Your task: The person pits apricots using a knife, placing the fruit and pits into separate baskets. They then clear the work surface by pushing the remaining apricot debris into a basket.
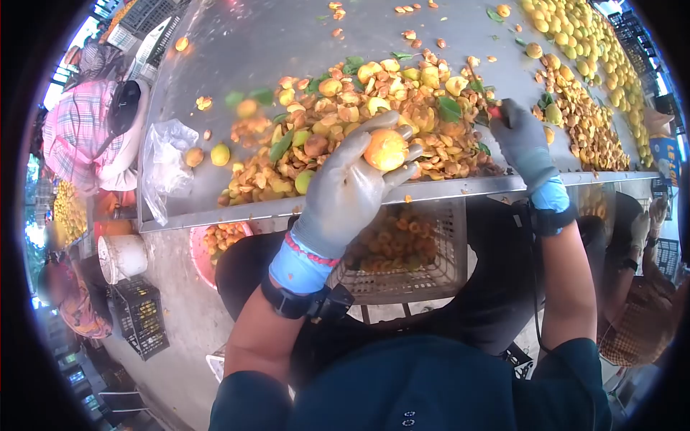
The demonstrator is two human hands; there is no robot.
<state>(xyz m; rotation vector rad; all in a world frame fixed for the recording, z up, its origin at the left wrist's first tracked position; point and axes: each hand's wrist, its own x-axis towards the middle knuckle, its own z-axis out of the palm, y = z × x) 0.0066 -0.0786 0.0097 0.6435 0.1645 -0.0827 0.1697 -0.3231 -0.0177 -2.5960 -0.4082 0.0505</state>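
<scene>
My left hand [352, 183], in a grey glove over a blue cuff, is turned palm up with its fingers curled round an orange apricot [387, 150]. It is above the near edge of the metal table [244, 43]. My right hand [523, 140], gloved the same way, is closed in a fist to the right of the heap. A small red bit [495, 112] shows at its fingers; what it belongs to is hidden. Beyond both hands spreads a heap of apricot pieces and pits [431, 147] with green leaves [449, 109] and some whole fruit.
A clear plastic bag [169, 161] lies at the table's left corner. Below the edge, a crate [402, 287] and a pink basin [203, 251] hold fruit. Whole yellow fruit [568, 29] lines the far right. People sit at left [79, 136] and right [640, 323].
</scene>
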